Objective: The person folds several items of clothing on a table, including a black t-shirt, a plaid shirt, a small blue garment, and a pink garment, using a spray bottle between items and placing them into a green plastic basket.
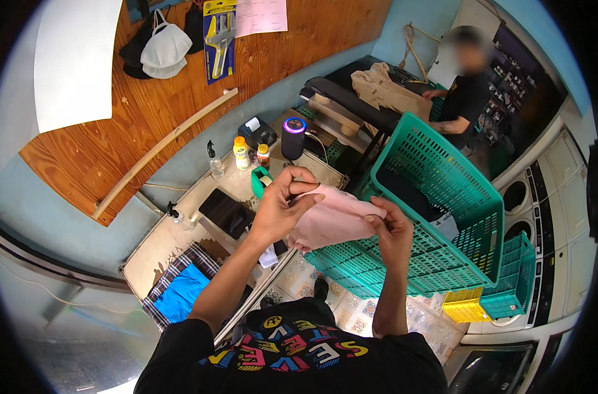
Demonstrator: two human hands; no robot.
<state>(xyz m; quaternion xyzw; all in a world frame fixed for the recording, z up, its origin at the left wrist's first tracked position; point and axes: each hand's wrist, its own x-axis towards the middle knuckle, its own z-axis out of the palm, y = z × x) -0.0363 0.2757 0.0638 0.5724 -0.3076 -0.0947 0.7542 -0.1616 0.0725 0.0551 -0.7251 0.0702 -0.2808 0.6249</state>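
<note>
A small pink cloth garment (331, 219) is stretched between my two hands, above the gap between table and basket. My left hand (291, 199) pinches its upper left edge between thumb and fingers. On its right edge, my right hand (392, 224) has a pinch grip. Behind the garment stands a large green plastic laundry basket (441, 152) with dark clothes (402, 189) inside. Folded blue cloth (180, 294) lies on plaid cloth (205, 258) at the table's near left. A green tape dispenser (260, 182) is just beyond my left hand.
The worn table (175, 236) holds a black tablet (226, 213), spray bottles, small bottles and a cylindrical speaker (293, 140). Another person (464, 98) handles a beige garment (390, 91) at a padded board. Yellow (464, 305) and green baskets stand at right, near front-loading machines (518, 197).
</note>
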